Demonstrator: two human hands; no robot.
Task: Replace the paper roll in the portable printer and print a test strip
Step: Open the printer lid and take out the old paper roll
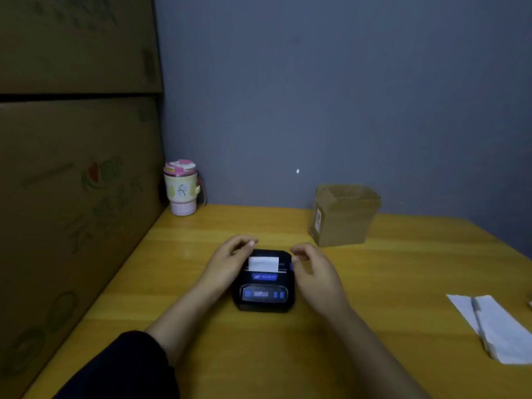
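A small black portable printer (264,286) with blue buttons lies on the yellow wooden table (201,226), its lid down. A short white paper strip (263,262) sticks out of its slot. My left hand (230,260) rests against the printer's left side, fingers curled over its far left corner. My right hand (313,269) hovers just right of the printer, fingers loosely bent and apart, holding nothing. Whether the left hand grips the printer or only touches it is unclear.
An open cardboard box (342,216) stands behind and right of the printer. A pastel lidded tumbler (182,187) sits in the back left corner. White paper strips (495,326) lie at the right edge. Large cartons (72,182) wall off the left side.
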